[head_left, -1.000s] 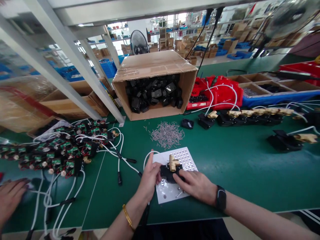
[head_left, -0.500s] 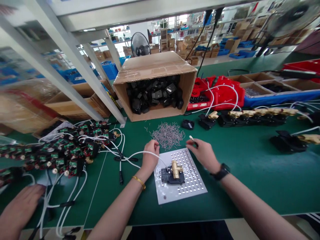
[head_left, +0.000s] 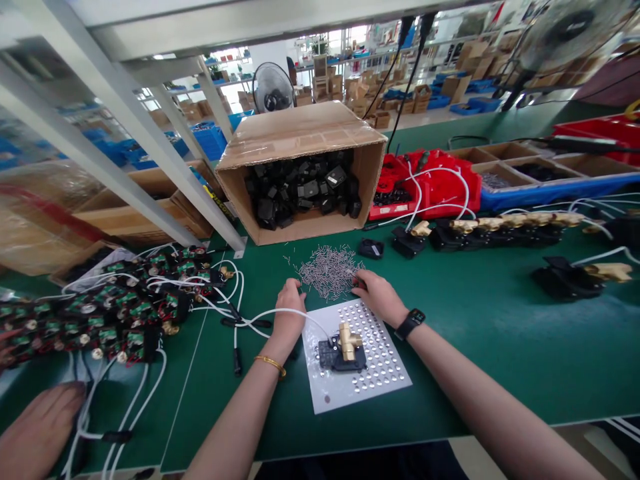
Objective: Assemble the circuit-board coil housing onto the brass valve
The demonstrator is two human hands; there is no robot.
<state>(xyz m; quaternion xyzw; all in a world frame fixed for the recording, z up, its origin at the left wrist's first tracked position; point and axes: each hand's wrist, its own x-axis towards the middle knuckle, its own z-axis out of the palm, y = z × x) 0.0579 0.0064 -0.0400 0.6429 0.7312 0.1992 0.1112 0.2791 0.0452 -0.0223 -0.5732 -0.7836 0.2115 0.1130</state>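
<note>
A heap of small screws (head_left: 330, 272) lies on the green table. My left hand (head_left: 290, 308) is at the heap's left edge, fingers curled; what they hold, if anything, is too small to tell. At the heap's right edge my right hand (head_left: 377, 293) has its fingers pinched on something I cannot make out. Below both hands lies a white sheet (head_left: 320, 393) with rows of round silvery pieces (head_left: 385, 360). A black housing (head_left: 327, 353) with a brass valve (head_left: 349, 341) and a white cable rests on this sheet.
An open cardboard box (head_left: 300, 137) of black parts stands behind the screws. Red bins (head_left: 445, 180) and finished-looking valve units (head_left: 500, 233) are at the right. Wired circuit assemblies (head_left: 120, 313) crowd the left, where another person's hand (head_left: 45, 427) rests. A black part (head_left: 371, 249) lies nearby.
My right hand has moved left to the screw heap; the white-tipped item seen in it earlier is now mostly hidden. The view has shifted slightly, and another person's hand shows at the far left.
</note>
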